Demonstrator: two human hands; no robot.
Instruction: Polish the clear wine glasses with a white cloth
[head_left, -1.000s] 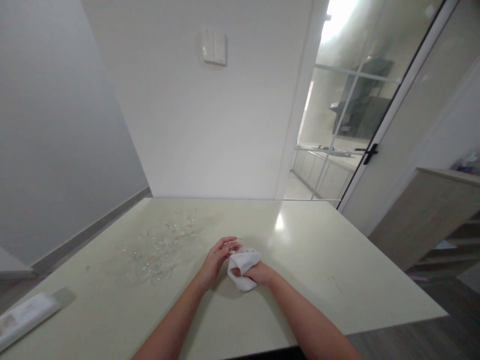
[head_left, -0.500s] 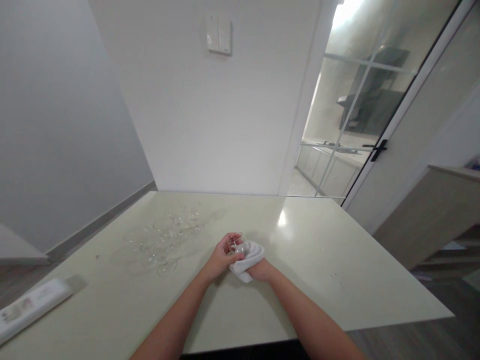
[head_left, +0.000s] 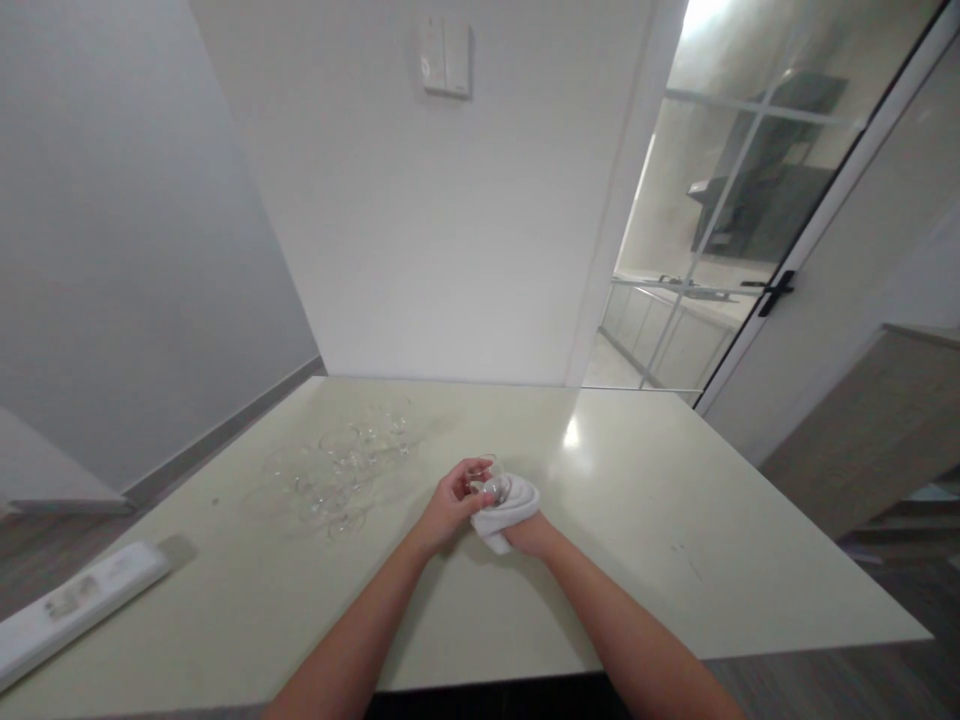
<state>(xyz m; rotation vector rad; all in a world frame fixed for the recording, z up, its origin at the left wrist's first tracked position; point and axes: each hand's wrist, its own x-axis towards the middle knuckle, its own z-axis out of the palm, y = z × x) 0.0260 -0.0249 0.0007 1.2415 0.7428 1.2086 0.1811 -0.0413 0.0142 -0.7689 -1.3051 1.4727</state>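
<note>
Near the middle of the pale table point(head_left: 660, 540), my left hand point(head_left: 454, 505) is closed around a small clear glass point(head_left: 491, 488). A white cloth point(head_left: 496, 522) is bunched against the glass on its right side. My right hand point(head_left: 529, 533) grips this cloth from below and behind, its fingers mostly hidden in the folds. To the left, several clear glasses point(head_left: 341, 465) stand in a cluster, their outlines faint against the tabletop.
A white box-like item point(head_left: 82, 600) lies at the table's left edge. The table meets a white wall point(head_left: 450, 250) with a light switch point(head_left: 445, 57). On the right are a glazed door with a black handle point(head_left: 776, 293) and a wooden shelf unit point(head_left: 862, 410).
The whole view has shifted slightly, so the scene sits a little further right. Both hands keep hold of the glass and the cloth, with hardly any change in their pose.
</note>
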